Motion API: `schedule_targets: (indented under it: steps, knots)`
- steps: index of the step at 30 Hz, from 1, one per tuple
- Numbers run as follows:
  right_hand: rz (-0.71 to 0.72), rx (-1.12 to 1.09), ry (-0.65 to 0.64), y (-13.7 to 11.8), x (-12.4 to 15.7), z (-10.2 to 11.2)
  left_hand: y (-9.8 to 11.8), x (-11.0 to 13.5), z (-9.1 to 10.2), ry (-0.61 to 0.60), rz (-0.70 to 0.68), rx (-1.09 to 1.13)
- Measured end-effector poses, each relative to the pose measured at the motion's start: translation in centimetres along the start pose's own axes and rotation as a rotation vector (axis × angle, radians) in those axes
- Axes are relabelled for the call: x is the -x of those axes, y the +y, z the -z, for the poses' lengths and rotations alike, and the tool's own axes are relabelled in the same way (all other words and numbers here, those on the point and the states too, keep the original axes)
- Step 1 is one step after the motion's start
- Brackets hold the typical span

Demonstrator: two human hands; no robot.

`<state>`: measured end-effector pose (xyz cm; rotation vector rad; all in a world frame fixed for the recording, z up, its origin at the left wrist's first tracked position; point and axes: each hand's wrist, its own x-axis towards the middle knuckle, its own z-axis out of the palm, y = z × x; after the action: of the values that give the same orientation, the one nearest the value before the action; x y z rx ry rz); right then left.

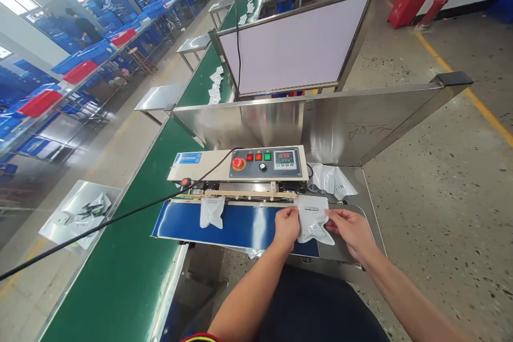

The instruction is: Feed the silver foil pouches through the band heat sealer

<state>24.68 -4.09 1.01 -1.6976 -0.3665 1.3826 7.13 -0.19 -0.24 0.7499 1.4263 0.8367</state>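
Observation:
Between my two hands is a white plastic pouch (313, 222) with a small dark label, its top edge at the right end of the band sealing machine (216, 166). My left hand (286, 228) pinches the pouch's left edge, and my right hand (349, 228) pinches its right edge. Farther left, a second white pouch (212, 212) hangs from the machine's sealing band over the blue conveyor belt (176, 222). Several more white pouches (331, 180) lie on the steel table behind my right hand.
A long green conveyor (108, 278) runs along the left, crossed by a black cable (132, 208). Steel panels (256, 120) stand behind the machine. Pouches lie on a side tray (116, 195). Blue and red bins (40, 102) line a far bench.

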Motion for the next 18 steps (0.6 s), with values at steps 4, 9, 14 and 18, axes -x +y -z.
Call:
schedule_targets:
  steps: [4,9,14,18]
  knots:
    - [-0.046,0.159,-0.149,-2.2,-3.1,-0.7,1.0,-0.3,3.0,0.04,0.008,0.063]
    - [0.268,1.031,-0.046,-7.1,-10.6,0.5,1.6,1.9,8.5,0.374,-0.238,0.037]
    - [0.378,1.497,-0.223,-8.3,-14.4,-2.1,1.6,5.0,11.0,0.527,-0.362,-0.006]
    - [0.476,1.468,-0.256,-9.4,-13.5,-1.6,1.9,6.2,9.9,0.384,-0.428,-0.079]
